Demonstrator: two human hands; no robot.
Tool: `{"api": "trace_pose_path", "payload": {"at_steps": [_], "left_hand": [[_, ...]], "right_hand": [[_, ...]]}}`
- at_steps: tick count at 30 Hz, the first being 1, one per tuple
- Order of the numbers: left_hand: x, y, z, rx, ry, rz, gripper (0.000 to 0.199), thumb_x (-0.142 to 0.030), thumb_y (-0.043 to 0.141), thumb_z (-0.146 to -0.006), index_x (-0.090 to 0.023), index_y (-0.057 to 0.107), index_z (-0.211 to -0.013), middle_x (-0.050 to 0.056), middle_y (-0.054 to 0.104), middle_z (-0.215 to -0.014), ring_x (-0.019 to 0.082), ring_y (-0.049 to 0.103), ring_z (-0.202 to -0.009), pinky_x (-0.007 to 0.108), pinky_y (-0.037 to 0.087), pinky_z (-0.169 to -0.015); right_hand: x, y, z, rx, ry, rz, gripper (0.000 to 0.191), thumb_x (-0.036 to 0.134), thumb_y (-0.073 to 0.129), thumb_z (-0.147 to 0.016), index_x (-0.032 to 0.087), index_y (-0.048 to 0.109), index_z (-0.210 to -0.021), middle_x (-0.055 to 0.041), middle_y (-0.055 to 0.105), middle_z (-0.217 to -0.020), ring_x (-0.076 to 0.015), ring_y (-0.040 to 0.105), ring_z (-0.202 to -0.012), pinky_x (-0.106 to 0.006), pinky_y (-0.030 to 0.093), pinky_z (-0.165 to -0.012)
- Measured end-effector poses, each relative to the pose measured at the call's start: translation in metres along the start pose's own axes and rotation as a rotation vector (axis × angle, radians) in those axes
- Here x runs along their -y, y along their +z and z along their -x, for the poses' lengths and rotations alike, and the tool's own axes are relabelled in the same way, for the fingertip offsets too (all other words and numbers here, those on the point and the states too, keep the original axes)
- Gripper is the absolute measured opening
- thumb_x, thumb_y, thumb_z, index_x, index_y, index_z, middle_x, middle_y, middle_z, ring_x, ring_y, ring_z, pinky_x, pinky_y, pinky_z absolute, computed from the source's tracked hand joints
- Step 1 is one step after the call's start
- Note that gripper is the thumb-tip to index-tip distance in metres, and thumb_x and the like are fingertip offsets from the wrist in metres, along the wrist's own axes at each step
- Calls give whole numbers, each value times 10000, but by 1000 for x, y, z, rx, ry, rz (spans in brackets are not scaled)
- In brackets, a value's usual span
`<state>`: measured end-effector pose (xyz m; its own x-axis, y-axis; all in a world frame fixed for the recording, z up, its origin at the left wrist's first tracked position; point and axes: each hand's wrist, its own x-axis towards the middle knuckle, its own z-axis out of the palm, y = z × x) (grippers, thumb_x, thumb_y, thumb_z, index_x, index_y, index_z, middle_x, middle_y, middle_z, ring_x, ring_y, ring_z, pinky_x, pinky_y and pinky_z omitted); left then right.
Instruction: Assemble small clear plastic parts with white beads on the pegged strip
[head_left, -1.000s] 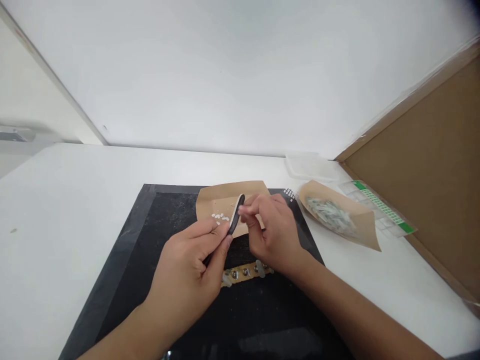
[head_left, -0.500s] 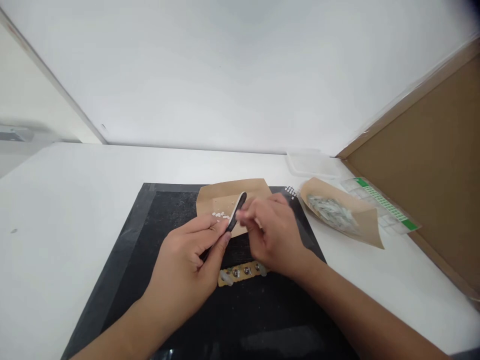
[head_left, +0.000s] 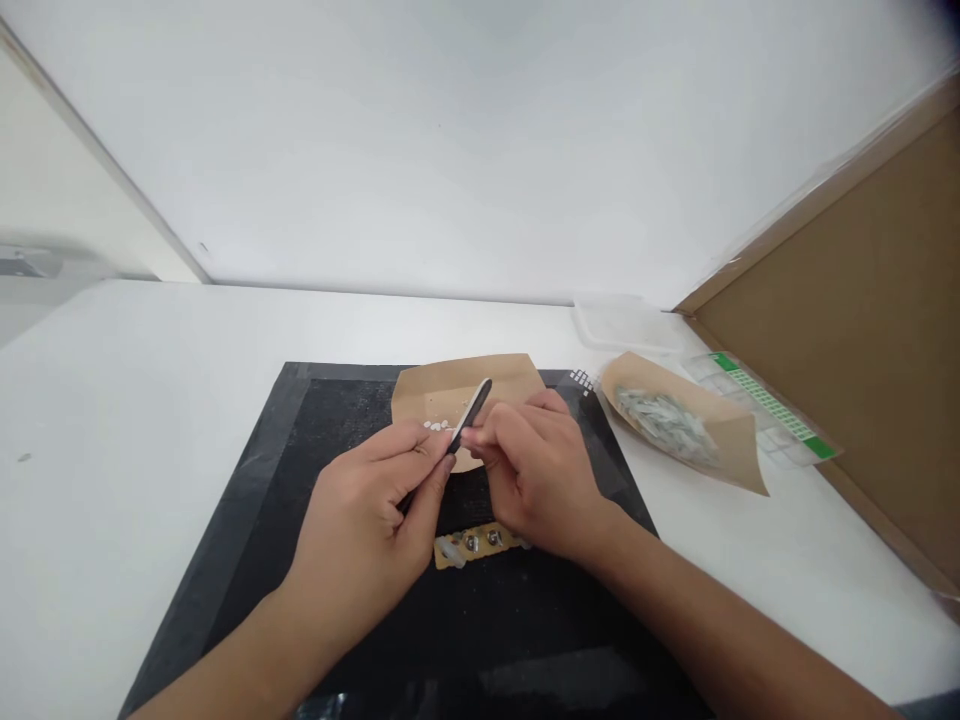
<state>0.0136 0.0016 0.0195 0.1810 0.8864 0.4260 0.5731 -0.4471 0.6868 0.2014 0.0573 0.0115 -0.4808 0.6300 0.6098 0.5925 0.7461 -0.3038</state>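
My left hand pinches a slim black stick with a pale strip along one side. The stick slants up to the right, and its lower end disappears into the palm. Close against its right side is my right hand, thumb and fingertips pressed together. Whatever those fingers hold is hidden or too small to name. Behind the stick lies a brown paper piece with small white bits on it. Below the hands, a yellowish strip with shiny round domes is partly covered by my right hand.
A black mat lies on the white table. To the right are a brown paper holder full of pale translucent slivers, a green-and-clear plastic sheet and a clear tray. Small white squares sit near the mat's corner.
My right hand has moved slightly left and down, its fingertips now close against the stick's lower part. The stick has tilted a little more to the right in my left hand.
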Motion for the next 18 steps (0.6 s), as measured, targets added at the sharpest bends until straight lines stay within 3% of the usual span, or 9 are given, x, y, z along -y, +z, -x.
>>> {"api": "trace_pose_path", "payload": {"at_steps": [4,8,12,15,18], "left_hand": [[1,1,1,-6,3,4,239,-167,577,-1034,-192,802,-1110,19,679,-849,126,677,-763,220,520,-652],[1,1,0,-7,12,34,240,-151,574,-1030,-186,811,-1038,21,666,-823,122,660,-752,216,508,-647],[0,1,0,-11,4,33,234,-158,576,-1029,-184,809,-1035,20,663,-811,121,652,-730,220,511,-648],[0,1,0,-5,0,37,238,-162,574,-1030,-181,811,-1026,20,653,-791,124,651,-726,219,515,-647],[0,1,1,-13,1,29,234,-163,578,-1031,-183,811,-1046,23,668,-817,123,658,-740,219,519,-660]], "right_hand": [[-3,1,0,-137,11,41,210,114,521,-1024,231,477,-855,12,721,-742,-154,682,-682,-368,349,-726],[-4,1,0,-54,-69,-9,230,107,531,-1006,230,444,-832,27,685,-712,-147,670,-653,-356,348,-705],[-2,0,-1,-128,-14,41,228,107,538,-1010,226,461,-831,19,704,-731,-151,675,-660,-359,354,-729],[-1,-2,-2,-40,-27,19,247,112,529,-1012,227,444,-810,24,687,-706,-152,674,-662,-359,342,-727],[-1,-1,-1,-97,7,40,237,118,539,-1013,225,457,-818,19,704,-727,-148,671,-663,-361,333,-735]]}}
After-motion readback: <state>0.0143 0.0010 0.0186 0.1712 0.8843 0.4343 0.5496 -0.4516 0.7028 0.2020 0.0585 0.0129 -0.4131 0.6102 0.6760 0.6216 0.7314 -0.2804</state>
